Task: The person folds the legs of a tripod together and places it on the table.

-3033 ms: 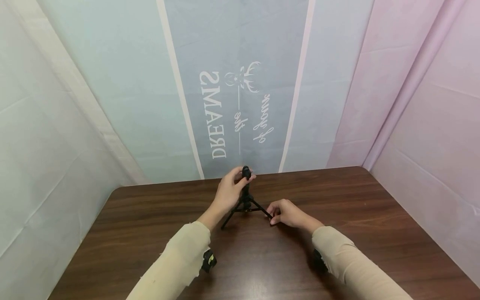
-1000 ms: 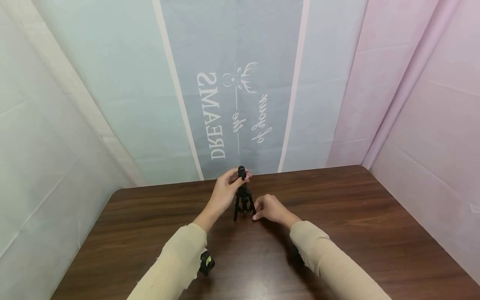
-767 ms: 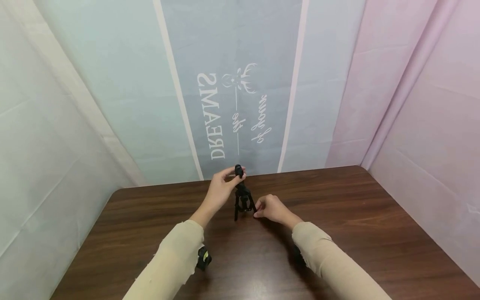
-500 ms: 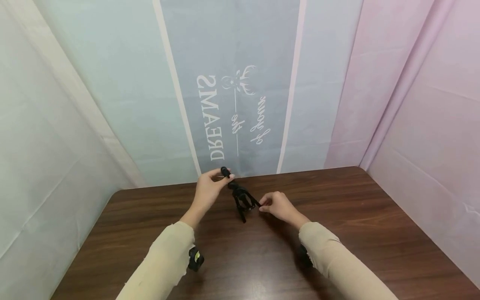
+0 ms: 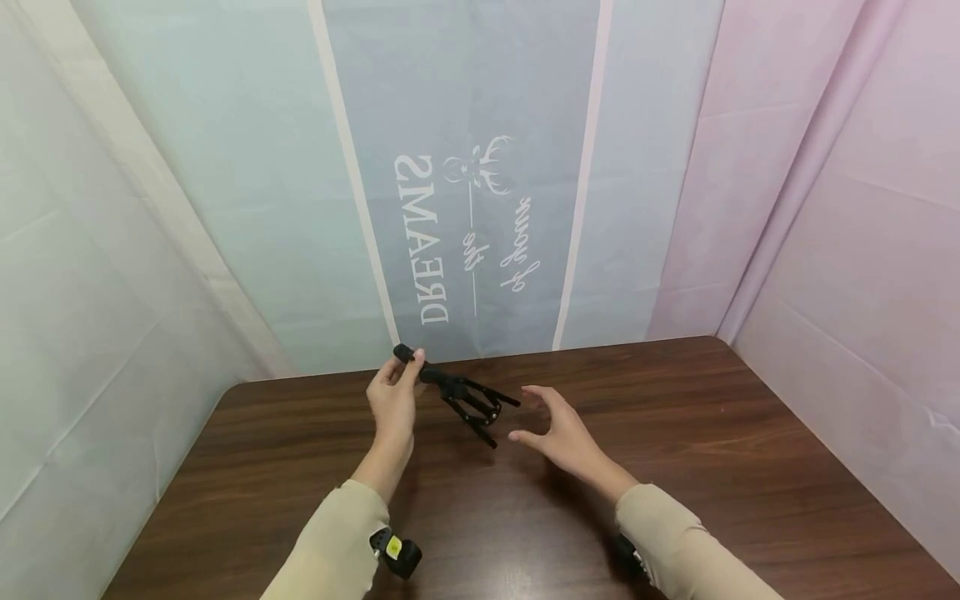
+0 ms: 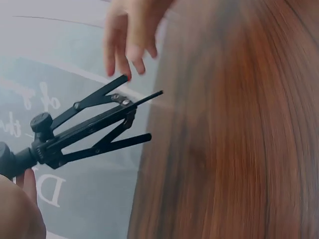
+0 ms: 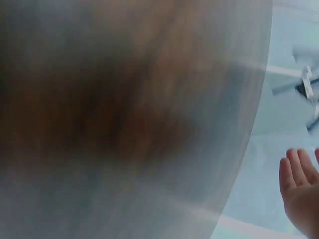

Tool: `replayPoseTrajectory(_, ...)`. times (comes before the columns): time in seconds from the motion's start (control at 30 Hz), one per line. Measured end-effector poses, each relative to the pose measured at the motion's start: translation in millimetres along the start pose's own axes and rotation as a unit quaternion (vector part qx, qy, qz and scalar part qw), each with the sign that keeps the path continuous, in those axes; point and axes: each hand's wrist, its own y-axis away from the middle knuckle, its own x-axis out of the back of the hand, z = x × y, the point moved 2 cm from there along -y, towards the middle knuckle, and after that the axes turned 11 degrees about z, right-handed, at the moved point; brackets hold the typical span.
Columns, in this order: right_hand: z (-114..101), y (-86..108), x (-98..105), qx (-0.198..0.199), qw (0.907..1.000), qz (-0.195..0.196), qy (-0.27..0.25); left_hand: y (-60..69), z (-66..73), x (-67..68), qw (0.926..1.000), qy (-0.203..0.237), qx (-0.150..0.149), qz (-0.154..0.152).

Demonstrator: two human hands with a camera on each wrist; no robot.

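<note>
A small black tripod [image 5: 455,390] is held tilted over the far part of the table, its legs partly spread and pointing right. My left hand [image 5: 393,406] grips it near its top end, thumb and fingers around the black shaft. In the left wrist view the tripod's legs [image 6: 119,144], joined by hinged braces, and a round knob [image 6: 42,122] show clearly. Just right of the leg tips, my right hand [image 5: 564,433] is apart from the tripod, thumb and fingers spread with nothing between them. The right wrist view is blurred; the fingers [image 7: 297,172] appear at its right edge.
The brown wood-grain table [image 5: 720,467] spreads beneath both arms. Behind it hangs a printed cloth backdrop [image 5: 480,100] with mirrored lettering, and pale cloth walls [image 5: 97,275] stand at the sides. A black wrist camera [image 5: 397,552] is strapped to the left forearm.
The tripod has gone from upright to tilted, its top swinging left with my left hand. Its legs have drawn closer together. My right hand has let go of a leg and spread its fingers.
</note>
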Motion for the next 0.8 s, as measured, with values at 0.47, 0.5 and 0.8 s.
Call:
replayPoseTrajectory(0.47,-16,5.2,-1,0.127,0.9878,0.047,0.077,15.2,1.1,2.6,0.9976,0.052,0.039,0.023)
replayPoseTrajectory(0.5,-16,4.8,1,0.142,0.9851,0.050,0.085,15.2,1.2,3.5,0.9978,0.051,0.038,0.020)
replayPoseTrajectory(0.8,-8,-2.3,19,0.276,0.9493,0.069,0.133,8.4,2.0,15.3,0.9992,0.002,0.005,-0.040)
